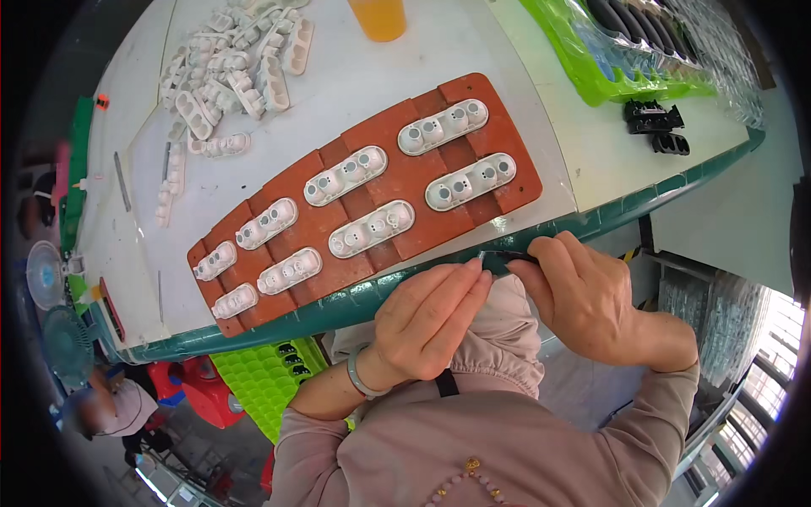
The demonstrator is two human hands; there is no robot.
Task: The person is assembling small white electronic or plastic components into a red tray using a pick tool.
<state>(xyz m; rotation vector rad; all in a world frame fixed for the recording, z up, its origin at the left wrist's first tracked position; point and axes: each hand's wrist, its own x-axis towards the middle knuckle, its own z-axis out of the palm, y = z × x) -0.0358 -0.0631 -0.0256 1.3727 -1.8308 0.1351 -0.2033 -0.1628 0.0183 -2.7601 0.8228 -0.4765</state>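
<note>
At table edge (659,190), hands (432,319) (587,296) at dark tool (509,255); white parts (345,177) grey-dotted.

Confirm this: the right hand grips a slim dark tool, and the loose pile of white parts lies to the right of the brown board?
Not quite: the pile of white parts lies to the upper left of the brown board, as the head view shows. The right hand does grip a slim dark tool.

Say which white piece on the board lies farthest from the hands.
The far row's leftmost white piece, at the narrow end of the board; every other lies closer.
</note>
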